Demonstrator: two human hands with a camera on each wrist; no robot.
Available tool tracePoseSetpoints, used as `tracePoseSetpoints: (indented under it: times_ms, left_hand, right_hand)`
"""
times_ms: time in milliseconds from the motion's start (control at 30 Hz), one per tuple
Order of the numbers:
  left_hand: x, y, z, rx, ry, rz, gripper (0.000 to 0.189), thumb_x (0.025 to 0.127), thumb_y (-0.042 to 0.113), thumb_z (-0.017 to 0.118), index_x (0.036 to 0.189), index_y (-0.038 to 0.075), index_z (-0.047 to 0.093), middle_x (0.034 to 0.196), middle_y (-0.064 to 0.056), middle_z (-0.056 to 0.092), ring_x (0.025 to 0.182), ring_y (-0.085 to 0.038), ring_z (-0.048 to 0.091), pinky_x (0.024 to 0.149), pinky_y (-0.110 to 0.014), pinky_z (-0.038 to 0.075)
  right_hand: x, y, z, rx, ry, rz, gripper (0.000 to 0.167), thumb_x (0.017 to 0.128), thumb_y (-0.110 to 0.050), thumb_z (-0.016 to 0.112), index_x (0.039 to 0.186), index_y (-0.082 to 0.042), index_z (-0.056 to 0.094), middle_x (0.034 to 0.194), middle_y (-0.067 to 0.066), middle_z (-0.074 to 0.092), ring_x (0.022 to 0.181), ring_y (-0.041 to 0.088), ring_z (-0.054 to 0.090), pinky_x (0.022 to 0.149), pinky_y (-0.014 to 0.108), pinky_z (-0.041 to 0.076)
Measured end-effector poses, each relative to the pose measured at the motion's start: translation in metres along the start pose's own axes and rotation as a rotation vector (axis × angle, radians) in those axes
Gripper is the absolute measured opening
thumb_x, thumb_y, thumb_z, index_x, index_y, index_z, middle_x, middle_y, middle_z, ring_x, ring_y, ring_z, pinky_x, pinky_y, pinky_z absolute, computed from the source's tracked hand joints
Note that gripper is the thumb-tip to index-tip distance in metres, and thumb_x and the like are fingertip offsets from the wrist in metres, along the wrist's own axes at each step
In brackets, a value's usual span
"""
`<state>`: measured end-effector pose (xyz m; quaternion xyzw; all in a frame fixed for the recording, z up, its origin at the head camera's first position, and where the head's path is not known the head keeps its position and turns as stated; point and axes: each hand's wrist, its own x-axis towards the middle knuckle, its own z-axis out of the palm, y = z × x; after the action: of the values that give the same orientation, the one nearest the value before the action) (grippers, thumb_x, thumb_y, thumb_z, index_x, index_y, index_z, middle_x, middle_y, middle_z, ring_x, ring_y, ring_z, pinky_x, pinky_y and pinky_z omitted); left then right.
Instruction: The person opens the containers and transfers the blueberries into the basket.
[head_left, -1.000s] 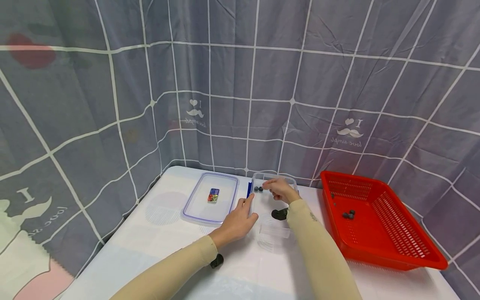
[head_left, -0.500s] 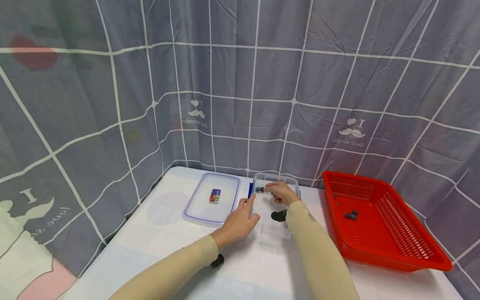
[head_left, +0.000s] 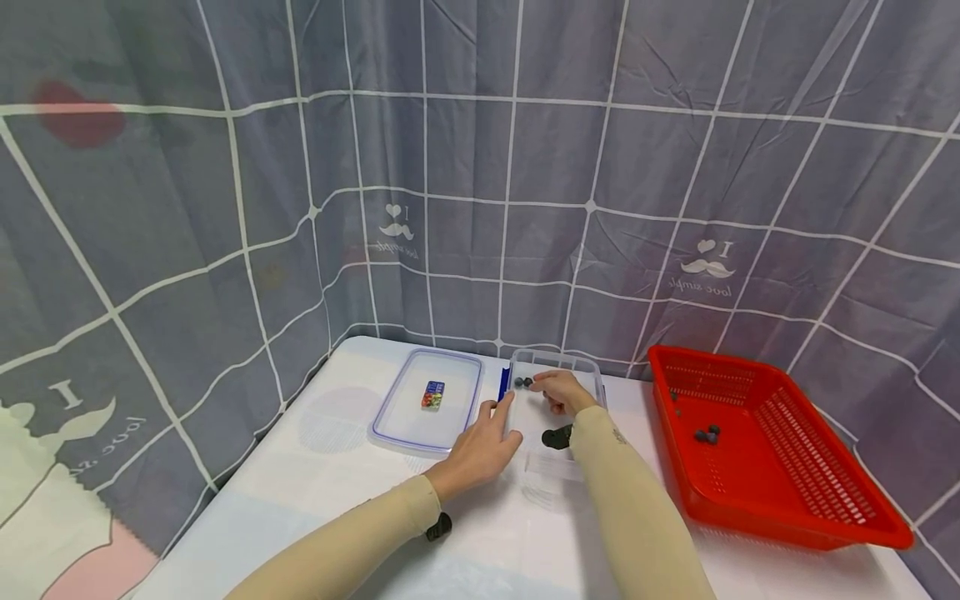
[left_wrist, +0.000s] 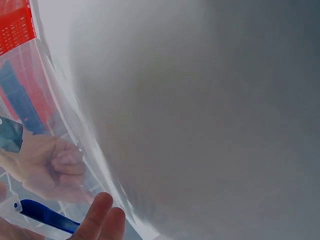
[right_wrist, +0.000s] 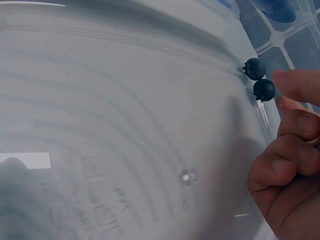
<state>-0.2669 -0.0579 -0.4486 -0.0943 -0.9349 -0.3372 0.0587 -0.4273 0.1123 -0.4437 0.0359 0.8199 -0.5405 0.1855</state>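
Observation:
Two blueberries sit side by side at the far left corner of a clear plastic container. Inside the container is my right hand, its index fingertip right at the berries and the other fingers curled toward the palm, as the right wrist view shows. My left hand reaches to the container's left side with its index finger extended. In the left wrist view its fingers lie by the clear wall, close to a blue latch.
Left of the container lies a clear lid with a blue edge and a small printed label. A red perforated basket with several blueberries stands at the right. Behind the table hangs a grey checked curtain.
Both hands keep nearly the same place at the container; the head view has shifted slightly. The berries stay at the container's left side by the right fingertip.

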Motion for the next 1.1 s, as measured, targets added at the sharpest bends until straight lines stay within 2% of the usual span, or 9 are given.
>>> tracePoseSetpoints:
  times_ms: [233, 467, 767, 1100]
  left_hand:
    - [0.0, 0.002, -0.001, 0.002, 0.002, -0.003, 0.072, 0.095, 0.038, 0.044, 0.162, 0.021, 0.024, 0.151, -0.019, 0.04, 0.101, -0.032, 0.063, 0.085, -0.05, 0.052]
    - [-0.004, 0.001, 0.001, -0.015, 0.004, 0.004, 0.072, 0.095, 0.037, 0.044, 0.161, 0.017, 0.025, 0.148, -0.02, 0.042, 0.103, -0.033, 0.063, 0.084, -0.051, 0.052]
    - [-0.003, -0.001, 0.003, -0.01, 0.015, 0.018, 0.072, 0.095, 0.037, 0.044, 0.161, 0.017, 0.024, 0.149, -0.02, 0.041, 0.101, -0.032, 0.063, 0.083, -0.05, 0.052]
    - [-0.002, 0.0, 0.001, -0.007, 0.02, 0.022, 0.071, 0.095, 0.037, 0.043, 0.161, 0.018, 0.025, 0.148, -0.02, 0.042, 0.099, -0.032, 0.063, 0.082, -0.048, 0.052]
  right_hand:
    - [0.002, 0.001, 0.0, 0.004, 0.032, -0.001, 0.041, 0.092, -0.014, 0.068, 0.133, -0.007, 0.061, 0.057, -0.003, 0.036, 0.047, 0.011, 0.027, 0.048, 0.026, 0.03]
    - [0.001, 0.007, 0.006, -0.024, 0.059, -0.012, 0.036, 0.092, -0.014, 0.068, 0.127, -0.005, 0.064, 0.053, -0.006, 0.034, 0.045, 0.008, 0.029, 0.046, 0.024, 0.03]
    - [0.003, 0.009, 0.012, -0.011, 0.101, -0.034, 0.038, 0.091, -0.013, 0.069, 0.127, -0.004, 0.066, 0.05, -0.008, 0.031, 0.044, 0.007, 0.026, 0.044, 0.022, 0.028]
    - [0.003, 0.005, 0.019, -0.015, 0.155, -0.056, 0.03, 0.089, -0.012, 0.07, 0.116, 0.0, 0.07, 0.049, -0.006, 0.034, 0.042, 0.008, 0.028, 0.043, 0.023, 0.028]
